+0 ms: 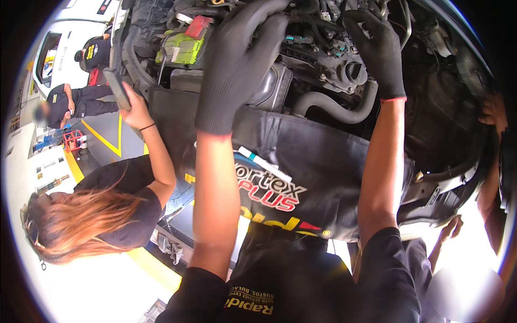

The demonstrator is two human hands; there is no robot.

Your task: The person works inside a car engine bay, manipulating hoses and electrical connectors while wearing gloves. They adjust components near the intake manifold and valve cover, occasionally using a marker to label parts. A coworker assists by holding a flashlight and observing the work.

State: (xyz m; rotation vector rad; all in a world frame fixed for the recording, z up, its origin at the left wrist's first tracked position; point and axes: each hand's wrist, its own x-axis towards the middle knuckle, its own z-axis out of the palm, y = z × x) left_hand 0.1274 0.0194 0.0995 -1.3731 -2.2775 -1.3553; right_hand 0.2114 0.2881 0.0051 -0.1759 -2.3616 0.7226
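My left hand (239, 59), in a dark grey glove, is above the engine bay at top centre, fingers bent together at the frame's top; what they hold is hidden. My right hand (379, 56), gloved alike, is curled over the engine (328, 62) near hoses and the oil cap (354, 72); its grip is unclear. Left of my left hand sits a yellow-green battery (177, 48) with a red cover. A curved grey hose (334, 107) runs below my hands. A black fender cover (334, 161) drapes the car's front, with a white marker (265, 163) lying on it.
A co-worker (113, 210) at left holds a dark device (119, 89) beside the bay. Two more people (81, 105) stand by a white vehicle (59, 40) and red rack (72, 140). Other people's hands (493, 110) show at the far right.
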